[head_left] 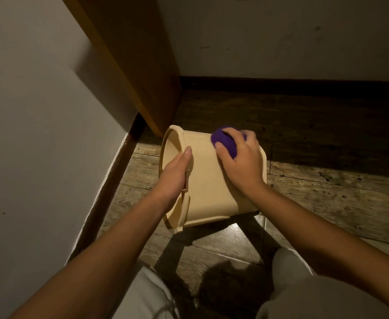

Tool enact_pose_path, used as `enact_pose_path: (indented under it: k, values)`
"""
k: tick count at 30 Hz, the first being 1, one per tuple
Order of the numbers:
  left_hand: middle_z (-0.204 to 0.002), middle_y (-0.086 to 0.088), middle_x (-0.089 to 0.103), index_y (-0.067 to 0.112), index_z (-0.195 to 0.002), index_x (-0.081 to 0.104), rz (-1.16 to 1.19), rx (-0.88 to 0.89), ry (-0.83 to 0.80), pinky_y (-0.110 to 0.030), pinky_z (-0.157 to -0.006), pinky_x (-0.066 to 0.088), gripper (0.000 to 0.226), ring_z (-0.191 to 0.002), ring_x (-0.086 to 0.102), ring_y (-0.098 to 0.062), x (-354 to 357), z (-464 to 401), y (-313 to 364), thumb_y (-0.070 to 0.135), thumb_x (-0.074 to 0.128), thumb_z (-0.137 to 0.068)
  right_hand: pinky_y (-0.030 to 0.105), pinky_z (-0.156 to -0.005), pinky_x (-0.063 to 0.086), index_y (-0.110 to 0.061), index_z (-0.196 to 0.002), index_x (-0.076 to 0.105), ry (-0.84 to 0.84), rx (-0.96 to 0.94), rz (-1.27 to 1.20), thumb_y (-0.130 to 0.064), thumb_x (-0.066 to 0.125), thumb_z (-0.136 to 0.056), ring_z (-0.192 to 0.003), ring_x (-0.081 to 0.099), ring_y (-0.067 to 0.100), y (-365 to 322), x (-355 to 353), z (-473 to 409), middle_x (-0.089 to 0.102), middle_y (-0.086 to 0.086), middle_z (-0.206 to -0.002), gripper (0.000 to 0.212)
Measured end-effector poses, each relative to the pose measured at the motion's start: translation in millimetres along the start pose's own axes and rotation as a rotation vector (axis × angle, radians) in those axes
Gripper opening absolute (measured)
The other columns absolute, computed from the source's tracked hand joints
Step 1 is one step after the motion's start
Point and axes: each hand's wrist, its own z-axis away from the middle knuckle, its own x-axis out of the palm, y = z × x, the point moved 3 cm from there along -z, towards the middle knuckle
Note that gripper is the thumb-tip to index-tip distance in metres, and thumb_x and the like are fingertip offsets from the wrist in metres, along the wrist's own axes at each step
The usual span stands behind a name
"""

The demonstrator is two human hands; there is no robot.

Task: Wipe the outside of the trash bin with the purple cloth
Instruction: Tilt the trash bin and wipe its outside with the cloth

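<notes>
At frame centre, the left hand (pixel 175 178) is gripping the tipped beige plastic trash bin (pixel 208 180) by its rim while the right hand (pixel 239 157) is pressing the bunched purple cloth (pixel 223 140) against its wall; excess pressure could roll it.

We grip the rim of the beige trash bin (pixel 206 180), tipped on its side, with our left hand (pixel 175 176); our right hand (pixel 242 162) presses the balled purple cloth (pixel 223 141) against its wall.

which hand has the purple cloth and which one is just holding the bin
The right hand presses the balled purple cloth on the bin wall near its base. The left hand is bare, gripping the rim at the open end.
</notes>
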Motion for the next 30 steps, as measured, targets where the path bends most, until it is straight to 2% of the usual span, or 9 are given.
enact_pose_path:
  k: [3, 6, 9, 13, 18, 21, 25, 28, 30]
  values:
    - [-0.124, -0.004, 0.076, 0.036, -0.135, 0.065, 0.012, 0.033, -0.004, -0.053, -0.108, 0.052, 0.05, -0.121, 0.069, -0.027, 3, 0, 2, 0.063, 0.037, -0.104, 0.036, -0.09, 0.051, -0.028, -0.137, 0.056, -0.055, -0.195, -0.037, -0.05, 0.059, -0.095, -0.122, 0.051, 0.027, -36, 11, 18, 0.049, 0.01, -0.139, 0.047]
    - [-0.125, -0.009, 0.073, 0.024, -0.133, 0.066, 0.048, 0.024, 0.046, -0.049, -0.109, 0.05, 0.055, -0.123, 0.067, -0.029, -3, -1, 0, 0.06, 0.034, -0.107, 0.04, -0.089, 0.052, -0.027, -0.131, 0.058, -0.186, -0.39, 0.024, -0.046, 0.065, -0.09, -0.122, 0.05, 0.03, -37, 22, 53, 0.05, 0.012, -0.138, 0.046]
    - [-0.146, -0.012, 0.061, 0.026, -0.151, 0.051, 0.051, -0.033, 0.077, -0.06, -0.117, 0.04, 0.064, -0.136, 0.057, -0.034, -12, -1, -2, 0.066, 0.033, -0.104, 0.046, -0.088, 0.054, -0.024, -0.13, 0.062, -0.376, -0.583, 0.112, -0.043, 0.071, -0.089, -0.119, 0.053, 0.031, -16, 28, 84, 0.053, 0.014, -0.136, 0.046]
    - [-0.131, -0.009, 0.071, 0.032, -0.14, 0.058, 0.042, -0.015, 0.11, -0.06, -0.113, 0.046, 0.055, -0.123, 0.067, -0.032, -22, -3, -3, 0.065, 0.032, -0.105, 0.049, -0.089, 0.053, -0.023, -0.13, 0.062, -0.492, -0.706, 0.188, -0.04, 0.074, -0.087, -0.115, 0.057, 0.033, -1, 29, 103, 0.056, 0.016, -0.135, 0.047]
    - [-0.145, -0.012, 0.062, 0.032, -0.151, 0.05, 0.019, -0.027, 0.155, -0.062, -0.116, 0.04, 0.064, -0.133, 0.058, -0.037, -26, -3, -7, 0.069, 0.031, -0.103, 0.042, -0.08, 0.054, -0.023, -0.125, 0.064, -0.562, -0.808, 0.245, -0.04, 0.077, -0.083, -0.102, 0.059, 0.029, 3, 24, 115, 0.06, 0.014, -0.125, 0.047]
    - [-0.143, -0.01, 0.061, 0.033, -0.15, 0.05, 0.015, -0.014, 0.202, -0.063, -0.116, 0.04, 0.059, -0.132, 0.058, -0.036, -26, -2, -3, 0.066, 0.031, -0.105, 0.04, -0.073, 0.054, -0.024, -0.121, 0.066, -0.638, -0.791, 0.336, -0.043, 0.073, -0.084, -0.095, 0.059, 0.027, 11, 22, 126, 0.061, 0.011, -0.118, 0.042]
    - [-0.136, -0.003, 0.061, 0.036, -0.146, 0.047, -0.016, 0.039, 0.264, -0.063, -0.113, 0.042, 0.052, -0.123, 0.06, -0.029, -27, 2, 7, 0.064, 0.031, -0.106, 0.04, -0.071, 0.054, -0.025, -0.119, 0.069, -0.702, -0.492, 0.238, -0.048, 0.066, -0.086, -0.091, 0.064, 0.024, 29, 11, 140, 0.062, 0.003, -0.105, 0.04]
    - [-0.135, 0.002, 0.063, 0.038, -0.143, 0.048, -0.02, 0.113, 0.184, -0.057, -0.106, 0.052, 0.039, -0.12, 0.064, -0.025, -29, 2, 7, 0.05, 0.048, -0.106, 0.036, -0.067, 0.056, -0.023, -0.116, 0.072, -0.519, -0.363, 0.107, -0.048, 0.068, -0.082, -0.082, 0.066, 0.02, 26, -3, 129, 0.064, 0.0, -0.101, 0.041]
    - [-0.138, 0.001, 0.063, 0.045, -0.14, 0.048, 0.033, 0.124, 0.056, -0.053, -0.101, 0.056, 0.041, -0.123, 0.065, -0.026, -31, 2, 7, 0.035, 0.06, -0.103, 0.031, -0.067, 0.055, -0.022, -0.114, 0.072, -0.396, -0.317, 0.021, -0.045, 0.071, -0.082, -0.08, 0.065, 0.018, 17, -10, 110, 0.065, -0.001, -0.102, 0.04]
